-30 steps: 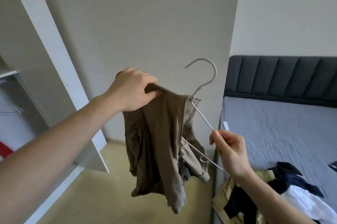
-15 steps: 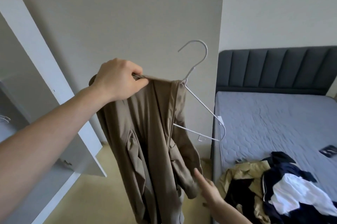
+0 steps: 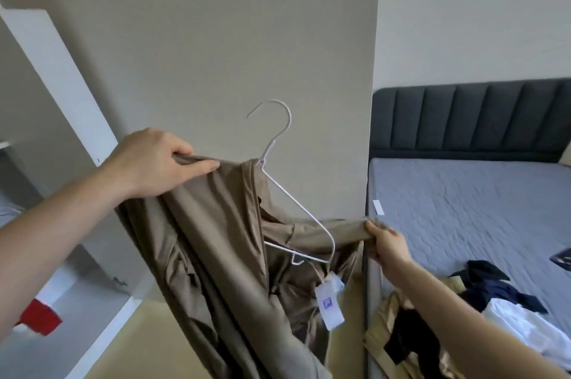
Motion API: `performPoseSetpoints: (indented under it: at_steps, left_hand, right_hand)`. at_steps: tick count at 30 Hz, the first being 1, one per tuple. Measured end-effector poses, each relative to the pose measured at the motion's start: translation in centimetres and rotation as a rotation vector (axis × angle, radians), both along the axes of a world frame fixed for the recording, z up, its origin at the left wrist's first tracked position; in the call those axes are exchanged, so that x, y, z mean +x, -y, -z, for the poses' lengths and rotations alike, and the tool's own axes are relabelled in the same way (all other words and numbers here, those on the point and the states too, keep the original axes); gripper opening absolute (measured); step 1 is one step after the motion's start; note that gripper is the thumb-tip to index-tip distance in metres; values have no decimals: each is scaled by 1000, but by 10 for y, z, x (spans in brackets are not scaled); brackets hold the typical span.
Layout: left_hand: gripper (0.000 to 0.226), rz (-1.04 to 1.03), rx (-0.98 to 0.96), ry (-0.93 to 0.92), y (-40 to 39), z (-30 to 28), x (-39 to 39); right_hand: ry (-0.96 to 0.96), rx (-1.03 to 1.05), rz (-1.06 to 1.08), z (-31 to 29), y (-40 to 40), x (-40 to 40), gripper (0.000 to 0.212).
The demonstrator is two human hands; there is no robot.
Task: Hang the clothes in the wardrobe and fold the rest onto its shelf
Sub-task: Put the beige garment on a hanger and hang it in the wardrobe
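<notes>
The left hand [image 3: 148,162] has its fingers clenched on the top edge of a khaki garment [image 3: 216,239] and on the white wire hanger [image 3: 278,168] beneath the cloth, held up before the grey wall [image 3: 216,39]. The right hand [image 3: 386,244] pinches the garment's other end, pulling it taut sideways near the bed [image 3: 463,208]. A paper tag [image 3: 330,304] dangles below. A pile of clothes [image 3: 463,310] lies on the mattress. The open wardrobe [image 3: 61,85] stands left; its interior is mostly cut off, and a red item [image 3: 40,317] there is blurred.
</notes>
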State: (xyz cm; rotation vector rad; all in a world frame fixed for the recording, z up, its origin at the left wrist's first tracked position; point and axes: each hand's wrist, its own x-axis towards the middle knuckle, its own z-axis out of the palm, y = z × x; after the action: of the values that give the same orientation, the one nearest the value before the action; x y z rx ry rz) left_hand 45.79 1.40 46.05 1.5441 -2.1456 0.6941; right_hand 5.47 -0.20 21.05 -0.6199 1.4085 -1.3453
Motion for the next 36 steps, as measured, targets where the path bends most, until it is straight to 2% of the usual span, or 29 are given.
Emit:
performPoseSetpoints:
  at_steps: [5,10,12,14,16,19,22,23,24,26,28,29,31,34,36]
  left_hand:
    - [71,20,35,-4,8,23,36]
    - [45,53,-23,27,9,43,39]
    - [44,9,-68,52,10,49,31]
    - [47,-39,-80,34,10,55,21]
    - [48,-77,-38,-45,11,58,12]
    - [51,-66,9,-213,11,60,-1]
    - [56,-44,-35,-336,7,56,-11]
    - [57,-35,-55,-366,5,53,-13]
    - [59,-25,-72,-391,3,51,-13]
    - [61,4,-90,-421,0,46,-13]
    - [64,36,-75,-432,-2,44,-15]
    - [64,54,-63,-433,-3,42,-17]
    - [63,85,-52,-414,-3,39,-25]
    - [59,134,-65,-334,-1,33,-46]
    - [56,179,-108,-264,2,31,-62]
  right_hand:
    - [8,-254,-28,-92,12,-25,17]
    - [-87,-454,-226,-170,2,-9,20]
    - [-131,-525,-311,-198,-8,8,19]
    - [-165,-600,-408,-222,-19,28,26]
    - [-243,-686,-532,-244,-31,49,30]
    - [-543,-752,-782,-265,-41,78,9]
    - [-1070,-713,-868,-271,-35,84,14]
    - [-1173,-693,-861,-268,-30,81,14]
    - [-1180,-674,-852,-264,-28,77,13]
    - [-1074,-653,-803,-251,-24,65,40]
    - [-1181,-711,-699,-235,-20,52,63]
    - [-1264,-730,-649,-225,-17,46,67]
    - [-1307,-694,-583,-207,-14,37,60]
    - [-1214,-612,-527,-188,-15,30,27]
    - [-1101,-599,-519,-181,-19,25,24]
